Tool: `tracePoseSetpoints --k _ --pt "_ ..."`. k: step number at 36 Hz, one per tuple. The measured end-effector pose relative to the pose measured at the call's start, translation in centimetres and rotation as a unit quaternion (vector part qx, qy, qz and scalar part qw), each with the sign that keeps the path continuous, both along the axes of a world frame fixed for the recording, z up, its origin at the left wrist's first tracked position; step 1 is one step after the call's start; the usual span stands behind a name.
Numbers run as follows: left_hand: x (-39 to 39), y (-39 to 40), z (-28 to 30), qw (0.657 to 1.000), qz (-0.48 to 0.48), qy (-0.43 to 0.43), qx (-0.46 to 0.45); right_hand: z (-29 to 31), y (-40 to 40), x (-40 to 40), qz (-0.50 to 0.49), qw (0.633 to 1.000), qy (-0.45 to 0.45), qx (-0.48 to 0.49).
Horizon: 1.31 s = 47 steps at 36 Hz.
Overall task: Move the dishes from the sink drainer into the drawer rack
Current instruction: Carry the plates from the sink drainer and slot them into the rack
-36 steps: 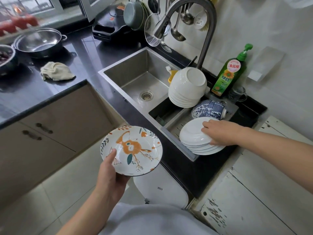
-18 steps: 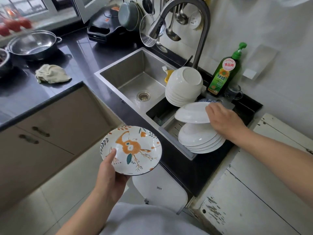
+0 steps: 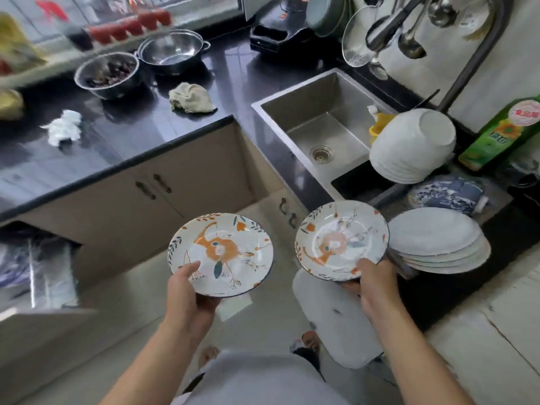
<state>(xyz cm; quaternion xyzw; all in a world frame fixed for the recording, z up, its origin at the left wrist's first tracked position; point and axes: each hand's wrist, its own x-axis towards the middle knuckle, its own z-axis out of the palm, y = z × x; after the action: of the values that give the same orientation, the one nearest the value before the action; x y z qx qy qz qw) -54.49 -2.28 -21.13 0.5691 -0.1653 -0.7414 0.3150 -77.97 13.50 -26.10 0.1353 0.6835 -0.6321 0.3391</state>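
Observation:
My left hand [image 3: 188,290] grips a floral orange-patterned plate [image 3: 222,254] by its near rim, held face up over the floor. My right hand [image 3: 375,283] holds a second floral plate [image 3: 340,239] the same way, just left of the sink drainer. In the drainer, a stack of white plates [image 3: 438,241] lies at the near end. Behind them lies a blue-and-white bowl [image 3: 448,195], then a tilted stack of white bowls [image 3: 412,147]. At the far left edge an open drawer rack [image 3: 38,267] shows, blurred, with a blue-patterned dish inside.
The steel sink basin [image 3: 321,130] lies beyond the plates, with the faucet [image 3: 391,21] above. A green soap bottle [image 3: 502,133] stands at the right. On the black counter [image 3: 131,133] sit metal bowls [image 3: 108,74], a beige cloth [image 3: 191,97] and crumpled white paper [image 3: 64,127]. Cabinet doors [image 3: 152,200] face me.
My right hand has left the white plates and now holds a second floral plate, drawn left, away from the drainer. The view has swung left, showing the open drawer rack.

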Motion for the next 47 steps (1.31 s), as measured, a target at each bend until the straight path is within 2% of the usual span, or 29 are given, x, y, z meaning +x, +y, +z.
tracePoseSetpoints --k 3,10,12,18,23,28,34,47 --pt "5.6 -1.5 -0.5 0.998 0.066 0.003 0.002 -0.9 -2.2 4.2 0.051 0.998 -0.030 0.000" --pt "20.2 -4.2 -1.4 0.980 0.196 0.023 0.000 -0.2 -11.0 16.5 0.193 0.981 -0.028 -0.002" --pt "26.8 -5.1 -1.8 0.970 0.239 0.032 -0.011 0.0 -14.4 22.3 0.245 0.969 -0.025 -0.004" --pt "44.2 -7.1 -2.6 0.949 0.316 0.020 -0.009 0.7 -21.0 39.0 0.317 0.946 -0.059 -0.033" --pt "54.9 -8.7 -1.1 0.918 0.396 0.004 0.018 1.8 -24.7 50.3 0.378 0.921 -0.093 -0.022" --pt "61.7 -10.7 -0.9 0.908 0.417 -0.020 0.013 2.5 -29.1 56.5 0.418 0.904 -0.091 -0.015" --pt "68.8 -15.3 -1.9 0.877 0.478 -0.034 0.038 2.9 -36.1 63.9 0.463 0.877 -0.121 -0.037" --pt "84.5 -29.8 -4.0 0.845 0.524 -0.096 0.053 -3.2 -56.6 81.3 0.549 0.812 -0.197 0.031"
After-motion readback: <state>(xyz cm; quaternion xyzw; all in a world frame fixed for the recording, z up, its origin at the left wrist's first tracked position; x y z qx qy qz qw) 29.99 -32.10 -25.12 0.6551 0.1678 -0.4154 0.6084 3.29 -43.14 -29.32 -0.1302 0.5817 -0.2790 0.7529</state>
